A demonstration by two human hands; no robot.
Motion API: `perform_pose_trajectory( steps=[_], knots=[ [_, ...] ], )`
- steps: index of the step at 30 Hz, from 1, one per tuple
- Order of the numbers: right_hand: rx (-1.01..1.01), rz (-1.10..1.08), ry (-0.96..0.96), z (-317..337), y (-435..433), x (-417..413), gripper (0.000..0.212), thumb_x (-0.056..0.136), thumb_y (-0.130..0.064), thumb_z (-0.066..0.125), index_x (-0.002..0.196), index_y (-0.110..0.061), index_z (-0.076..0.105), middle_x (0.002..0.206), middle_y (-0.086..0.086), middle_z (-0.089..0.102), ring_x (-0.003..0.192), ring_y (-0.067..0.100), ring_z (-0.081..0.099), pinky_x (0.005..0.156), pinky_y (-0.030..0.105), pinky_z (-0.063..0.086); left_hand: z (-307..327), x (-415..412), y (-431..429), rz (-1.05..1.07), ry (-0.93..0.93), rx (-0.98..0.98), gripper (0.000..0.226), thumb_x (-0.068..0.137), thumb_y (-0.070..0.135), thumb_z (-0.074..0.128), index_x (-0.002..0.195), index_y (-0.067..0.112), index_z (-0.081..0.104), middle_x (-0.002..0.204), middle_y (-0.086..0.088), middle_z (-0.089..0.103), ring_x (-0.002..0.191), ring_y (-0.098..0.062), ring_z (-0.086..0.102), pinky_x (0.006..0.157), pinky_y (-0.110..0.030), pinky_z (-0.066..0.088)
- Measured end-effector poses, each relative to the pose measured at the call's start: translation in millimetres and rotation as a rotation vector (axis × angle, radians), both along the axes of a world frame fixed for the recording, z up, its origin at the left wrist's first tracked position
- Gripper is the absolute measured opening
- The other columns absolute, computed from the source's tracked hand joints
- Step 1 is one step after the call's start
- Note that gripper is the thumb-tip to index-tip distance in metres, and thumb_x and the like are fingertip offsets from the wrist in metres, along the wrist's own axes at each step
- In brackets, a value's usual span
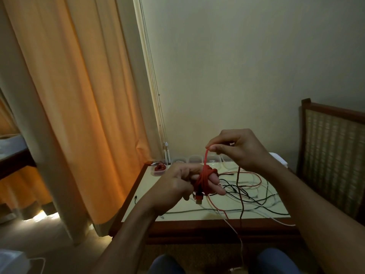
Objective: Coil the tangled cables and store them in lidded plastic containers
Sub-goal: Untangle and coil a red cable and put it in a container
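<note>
A red cable (205,179) is wound in several turns around the fingers of my left hand (183,180), its plug hanging just below the fingers. My right hand (235,149) pinches the free strand of the red cable a little above the coil, and the strand then drops past the table's front edge. Behind the hands, a tangle of black, white and red cables (252,194) lies spread on the pale table (142,196). A row of clear plastic containers (195,160) stands along the far edge; the leftmost container (159,169) holds a coiled red cable.
An orange curtain (79,115) hangs at the left, down to the floor beside the table. A wooden chair back with woven panel (331,147) stands at the right. The table's dark wooden front edge (197,226) is just ahead of my knees. A white box (278,158) sits at the far right corner.
</note>
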State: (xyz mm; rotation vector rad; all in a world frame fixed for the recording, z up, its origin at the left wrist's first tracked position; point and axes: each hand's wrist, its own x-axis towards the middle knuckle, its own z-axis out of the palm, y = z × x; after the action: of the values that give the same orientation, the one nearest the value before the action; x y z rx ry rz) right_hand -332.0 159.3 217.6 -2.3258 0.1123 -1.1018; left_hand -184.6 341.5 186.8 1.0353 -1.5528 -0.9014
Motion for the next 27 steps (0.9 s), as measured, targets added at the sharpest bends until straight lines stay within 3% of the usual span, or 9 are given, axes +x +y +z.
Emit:
perform_pose_trajectory(
  steps=[4, 7, 11, 13, 20, 21, 23, 25, 27],
  knots=[
    [0.079, -0.003, 0.064, -24.4, -3.7, 6.5, 0.012, 0.091, -0.021, 0.072, 0.099, -0.02, 0.081, 0.08, -0.005, 0.073, 0.077, 0.013, 0.068, 0.073, 0.033, 0.055, -2.9, -2.8, -2.1, -0.012, 0.33, -0.093, 0.06, 0.058, -0.014, 0.035, 0.102, 0.0, 0.073, 0.103, -0.027, 0.074, 0.104, -0.032, 0.071, 0.087, -0.031, 0.055],
    [0.097, -0.028, 0.113, -42.6, 5.4, 6.8, 0.014, 0.095, -0.027, 0.069, 0.102, -0.033, 0.079, 0.081, -0.004, 0.073, 0.078, 0.016, 0.067, 0.075, 0.045, 0.057, -2.0, -5.4, -2.2, -0.041, 0.58, -0.193, 0.064, 0.057, -0.01, 0.039, 0.111, -0.003, 0.072, 0.112, -0.03, 0.071, 0.114, -0.036, 0.067, 0.097, -0.035, 0.054],
    [0.064, -0.056, 0.157, -60.1, 28.3, 4.1, 0.014, 0.096, -0.025, 0.068, 0.102, -0.029, 0.079, 0.074, -0.01, 0.07, 0.07, 0.008, 0.064, 0.066, 0.031, 0.055, 7.7, -7.9, -5.4, -0.062, 0.754, -0.328, 0.08, 0.058, -0.006, 0.041, 0.138, -0.015, 0.045, 0.14, -0.035, 0.055, 0.138, -0.042, 0.05, 0.116, -0.039, 0.043],
    [0.005, -0.068, 0.16, -63.9, 42.4, 0.7, 0.014, 0.097, -0.026, 0.067, 0.103, -0.025, 0.079, 0.081, -0.013, 0.072, 0.076, 0.003, 0.066, 0.066, 0.021, 0.052, 5.4, -8.0, -8.3, 0.051, 0.689, -0.358, 0.081, 0.062, -0.008, 0.037, 0.142, -0.014, 0.04, 0.142, -0.032, 0.054, 0.14, -0.04, 0.048, 0.115, -0.036, 0.044],
    [-0.291, -0.205, 0.206, -45.0, 70.0, -14.2, 0.026, 0.1, -0.04, 0.056, 0.094, -0.025, 0.076, 0.075, -0.011, 0.066, 0.068, 0.007, 0.057, 0.064, 0.032, 0.051, -13.0, 0.1, -15.4, 0.428, 0.232, -0.364, 0.078, 0.066, -0.012, 0.039, 0.141, 0.004, 0.051, 0.137, -0.008, 0.067, 0.138, -0.022, 0.054, 0.098, -0.028, 0.051],
    [-0.333, -0.228, 0.21, -39.3, 70.1, -17.2, 0.026, 0.099, -0.041, 0.056, 0.092, -0.026, 0.075, 0.075, -0.013, 0.064, 0.068, 0.006, 0.056, 0.064, 0.032, 0.051, -13.4, 1.0, -14.3, 0.46, 0.166, -0.36, 0.077, 0.068, -0.013, 0.039, 0.142, 0.005, 0.051, 0.136, -0.005, 0.067, 0.137, -0.021, 0.055, 0.088, -0.027, 0.053],
    [-0.398, -0.26, 0.214, -27.1, 70.6, -23.2, 0.022, 0.097, -0.041, 0.059, 0.09, -0.027, 0.075, 0.074, -0.018, 0.057, 0.067, 0.003, 0.051, 0.062, 0.031, 0.049, -13.3, 1.6, -11.8, 0.499, 0.061, -0.338, 0.073, 0.073, -0.016, 0.04, 0.142, 0.005, 0.052, 0.135, 0.0, 0.069, 0.134, -0.018, 0.057, 0.077, -0.046, 0.051],
    [-0.461, -0.276, 0.198, -15.4, 71.6, -28.5, 0.017, 0.094, -0.039, 0.063, 0.09, -0.028, 0.075, 0.073, -0.02, 0.048, 0.065, 0.002, 0.047, 0.06, 0.029, 0.047, -12.4, 1.1, -10.3, 0.514, -0.006, -0.292, 0.074, 0.072, -0.016, 0.04, 0.142, 0.004, 0.052, 0.134, 0.0, 0.069, 0.134, -0.016, 0.057, 0.095, -0.052, 0.049],
    [-0.513, -0.275, 0.194, -3.3, 73.0, -33.0, 0.02, 0.092, -0.041, 0.059, 0.091, -0.028, 0.075, 0.073, -0.02, 0.048, 0.063, 0.003, 0.047, 0.057, 0.032, 0.05, -11.4, 1.0, -11.1, 0.525, -0.068, -0.238, 0.077, 0.068, -0.01, 0.04, 0.142, 0.007, 0.054, 0.134, -0.001, 0.069, 0.134, -0.015, 0.057, 0.108, -0.044, 0.05]
  ],
)
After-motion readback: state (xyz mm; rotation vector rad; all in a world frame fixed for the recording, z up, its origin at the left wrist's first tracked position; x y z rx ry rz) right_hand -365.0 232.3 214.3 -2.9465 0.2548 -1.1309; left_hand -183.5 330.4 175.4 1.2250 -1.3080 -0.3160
